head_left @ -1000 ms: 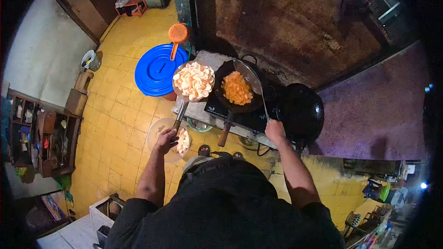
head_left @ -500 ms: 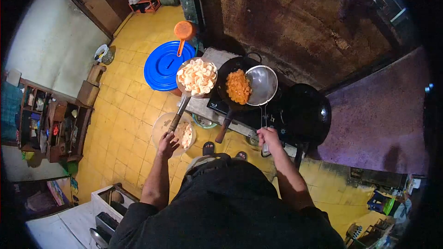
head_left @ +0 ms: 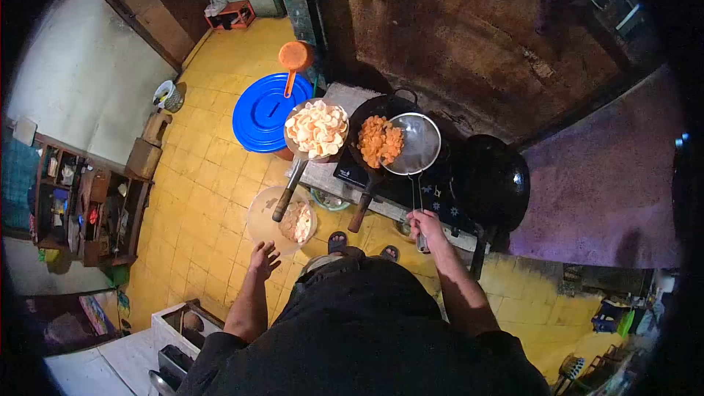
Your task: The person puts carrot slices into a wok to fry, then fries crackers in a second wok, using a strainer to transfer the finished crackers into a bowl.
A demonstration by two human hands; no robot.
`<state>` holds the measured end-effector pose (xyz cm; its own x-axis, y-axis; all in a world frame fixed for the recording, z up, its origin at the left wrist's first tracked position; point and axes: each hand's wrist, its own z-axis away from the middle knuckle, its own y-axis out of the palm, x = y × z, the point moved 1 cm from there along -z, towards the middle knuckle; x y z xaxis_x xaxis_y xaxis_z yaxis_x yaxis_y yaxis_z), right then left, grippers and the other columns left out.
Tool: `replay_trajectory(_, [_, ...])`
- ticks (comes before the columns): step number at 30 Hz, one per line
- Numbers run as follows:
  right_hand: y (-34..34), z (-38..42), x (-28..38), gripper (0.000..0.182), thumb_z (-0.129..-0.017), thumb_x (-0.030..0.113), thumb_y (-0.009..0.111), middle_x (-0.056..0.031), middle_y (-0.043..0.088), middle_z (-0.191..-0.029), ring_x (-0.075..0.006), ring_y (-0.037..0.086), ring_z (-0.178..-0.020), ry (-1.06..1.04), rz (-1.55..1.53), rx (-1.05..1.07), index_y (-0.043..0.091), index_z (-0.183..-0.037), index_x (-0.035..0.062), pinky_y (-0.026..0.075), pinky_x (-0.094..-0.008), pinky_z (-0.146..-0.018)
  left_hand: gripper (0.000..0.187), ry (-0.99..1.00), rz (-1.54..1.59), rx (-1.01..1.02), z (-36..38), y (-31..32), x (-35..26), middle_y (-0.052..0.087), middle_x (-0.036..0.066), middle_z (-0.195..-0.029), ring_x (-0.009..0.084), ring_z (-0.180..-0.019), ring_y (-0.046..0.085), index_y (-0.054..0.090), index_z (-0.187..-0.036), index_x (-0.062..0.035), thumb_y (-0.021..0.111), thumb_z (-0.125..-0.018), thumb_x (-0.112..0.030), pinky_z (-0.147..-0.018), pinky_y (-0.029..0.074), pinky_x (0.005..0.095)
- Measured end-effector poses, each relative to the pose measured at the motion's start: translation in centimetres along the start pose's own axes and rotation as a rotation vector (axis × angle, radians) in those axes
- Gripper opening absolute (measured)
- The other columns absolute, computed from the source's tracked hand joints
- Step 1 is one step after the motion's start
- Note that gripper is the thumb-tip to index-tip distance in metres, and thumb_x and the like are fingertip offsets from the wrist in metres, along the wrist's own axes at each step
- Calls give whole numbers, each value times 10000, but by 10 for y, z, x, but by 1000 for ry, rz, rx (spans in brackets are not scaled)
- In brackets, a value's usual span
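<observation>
Head view: my right hand (head_left: 427, 227) grips the strainer (head_left: 421, 141), which points straight ahead over the wok (head_left: 375, 107), my left hand (head_left: 264, 259) spread and empty.

Ledge (head_left: 345, 94): stove (head_left: 396, 191), pan (head_left: 295, 150) of pale pieces (head_left: 317, 128) | Yellow floor (head_left: 198, 176): blue-lidded bucket (head_left: 257, 123), translucent tub (head_left: 264, 226)

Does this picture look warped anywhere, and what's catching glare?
Head view: rounded black corners, with wide-angle warping towards the edges; head view: a small white glare on the large, round, glossy black pan, softer grey sheen on the round silver metal strainer.
</observation>
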<state>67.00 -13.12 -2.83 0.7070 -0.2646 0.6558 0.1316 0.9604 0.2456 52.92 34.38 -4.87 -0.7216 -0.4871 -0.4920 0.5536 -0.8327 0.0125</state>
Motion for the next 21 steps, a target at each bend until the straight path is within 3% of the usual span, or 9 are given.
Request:
replay_trajectory(5, [-8,-1,0,201,-859,179,506,-22,472,-540,-122,422,-378,29,-7,44,571,-791,1,387,-292,-377,833,-60,-96,-2,-2,-13,4,358,146,-1338,325,-1141,445,115,-1405,-116,648,-786,-276,-899,381,482])
replay_trajectory(8, [-1,15,-1,200,-873,191,500,-14,466,-536,-113,412,-388,94,-221,60,573,-830,9,371,-286,-376,807,-80,-171,-6,-6,-16,-3,447,149,-1276,359,-1132,452,161,-1385,-106,670,-768,-210,-876,393,514])
replay_trajectory(16, [28,34,-18,199,-885,216,488,7,446,-577,-101,373,-404,47,-290,11,547,-855,29,337,-271,-394,784,-103,-451,101,-31,-19,-24,484,151,-1250,359,-1134,457,210,-1377,-64,681,-767,-208,-892,375,529])
replay_trajectory(21, [48,37,-16,207,-893,212,477,3,448,-571,-107,383,-412,62,-306,15,554,-859,23,339,-271,-396,777,-82,-606,155,-40,-20,-38,519,178,-1203,335,-1074,511,263,-1343,-20,710,-744,-233,-856,416,501])
